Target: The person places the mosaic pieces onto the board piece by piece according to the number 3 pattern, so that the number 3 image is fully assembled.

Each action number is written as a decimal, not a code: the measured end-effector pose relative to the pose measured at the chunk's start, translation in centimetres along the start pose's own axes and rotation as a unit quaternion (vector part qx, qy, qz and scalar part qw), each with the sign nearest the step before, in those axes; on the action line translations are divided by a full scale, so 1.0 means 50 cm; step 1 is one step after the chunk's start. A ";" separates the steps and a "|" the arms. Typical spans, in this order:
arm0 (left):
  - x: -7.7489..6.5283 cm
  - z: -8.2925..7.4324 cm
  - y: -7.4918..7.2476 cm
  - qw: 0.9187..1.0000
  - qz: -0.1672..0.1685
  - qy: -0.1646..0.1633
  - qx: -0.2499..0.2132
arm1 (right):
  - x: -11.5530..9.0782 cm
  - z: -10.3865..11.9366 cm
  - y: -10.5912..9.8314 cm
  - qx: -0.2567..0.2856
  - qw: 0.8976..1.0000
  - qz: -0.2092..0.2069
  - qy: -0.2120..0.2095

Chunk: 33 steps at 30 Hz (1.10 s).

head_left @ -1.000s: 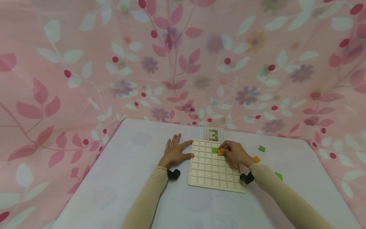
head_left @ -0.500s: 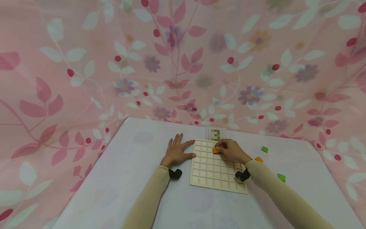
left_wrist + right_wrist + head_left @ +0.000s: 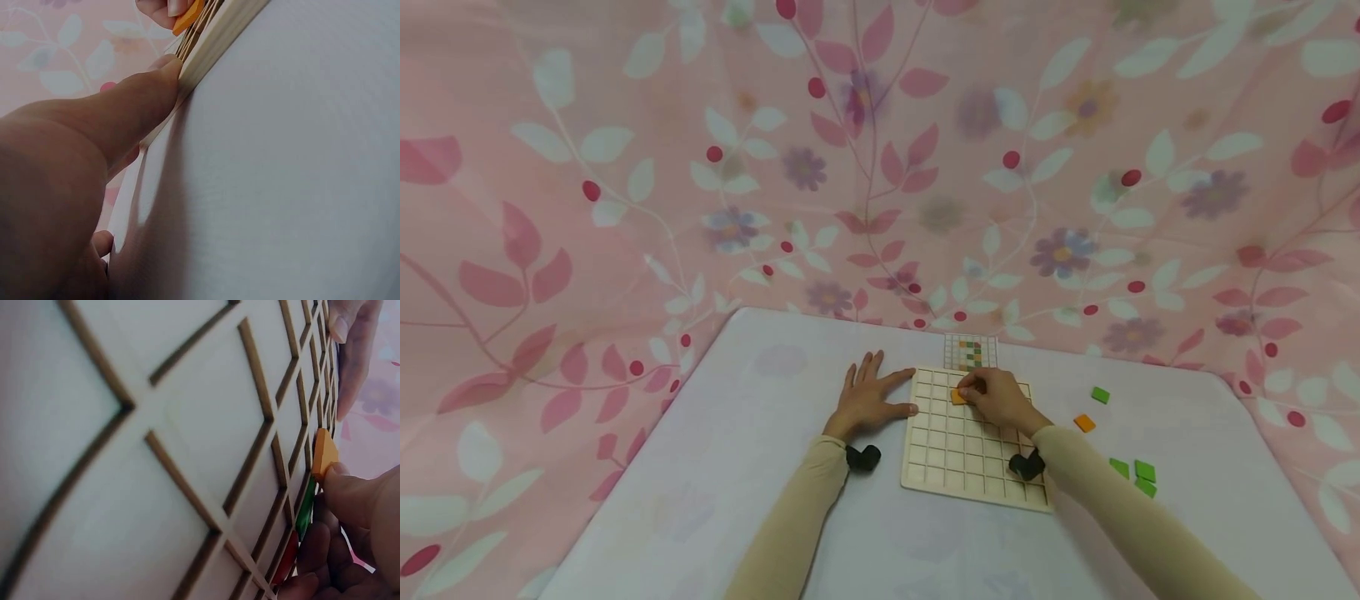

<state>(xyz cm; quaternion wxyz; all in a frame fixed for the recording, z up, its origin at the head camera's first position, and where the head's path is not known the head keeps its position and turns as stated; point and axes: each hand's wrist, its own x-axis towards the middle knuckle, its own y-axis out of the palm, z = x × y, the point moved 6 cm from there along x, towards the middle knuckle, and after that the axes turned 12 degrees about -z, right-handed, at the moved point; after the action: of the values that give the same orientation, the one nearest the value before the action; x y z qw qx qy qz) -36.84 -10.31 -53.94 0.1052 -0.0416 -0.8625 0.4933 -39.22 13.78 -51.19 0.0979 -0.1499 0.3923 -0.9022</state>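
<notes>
In the head view a pale wooden grid board (image 3: 943,458) lies on the table. My right hand (image 3: 1000,396) pinches an orange square tile (image 3: 957,397) between thumb and fingers at the board's far rows, left of its middle. The right wrist view shows that tile tilted, with one edge at the grid. Beside it a green tile (image 3: 305,509) and a red tile (image 3: 285,557) sit in cells, partly hidden by my right fingers. My left hand (image 3: 867,398) has its fingers spread, thumb and index finger touching the board's left edge.
A small card with a printed coloured grid pattern (image 3: 955,350) lies behind the board. To the right are a loose green tile (image 3: 1101,395), an orange tile (image 3: 1085,423) and several green tiles (image 3: 1145,470) near my right sleeve. A pink floral cloth (image 3: 850,167) hangs behind the table.
My right hand has carried the orange tile leftward along the far rows, past the green tile, which is now covered in the head view. More green tiles show by the sleeve. My left hand stays put.
</notes>
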 end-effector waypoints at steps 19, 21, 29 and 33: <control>-0.003 -0.002 0.000 1.000 -0.009 0.002 -0.005 | 0.002 0.009 0.003 -0.040 0.996 -0.050 -0.069; -0.004 -0.002 0.001 1.000 -0.007 0.002 -0.006 | -0.001 0.011 0.003 -0.053 0.994 -0.055 -0.077; -0.005 -0.006 -0.003 1.000 -0.007 0.001 -0.007 | -0.011 0.026 -0.002 -0.067 0.991 -0.050 -0.106; -0.007 -0.004 -0.004 1.000 -0.009 -0.002 -0.004 | -0.008 0.022 0.002 -0.055 0.994 -0.038 -0.090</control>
<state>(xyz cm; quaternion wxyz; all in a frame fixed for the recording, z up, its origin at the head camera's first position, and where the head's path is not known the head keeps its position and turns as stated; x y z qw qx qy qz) -36.47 -10.29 -53.74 0.1077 -0.0332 -0.8648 0.4894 -38.45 13.08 -50.60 0.0900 -0.2507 0.4247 -0.8653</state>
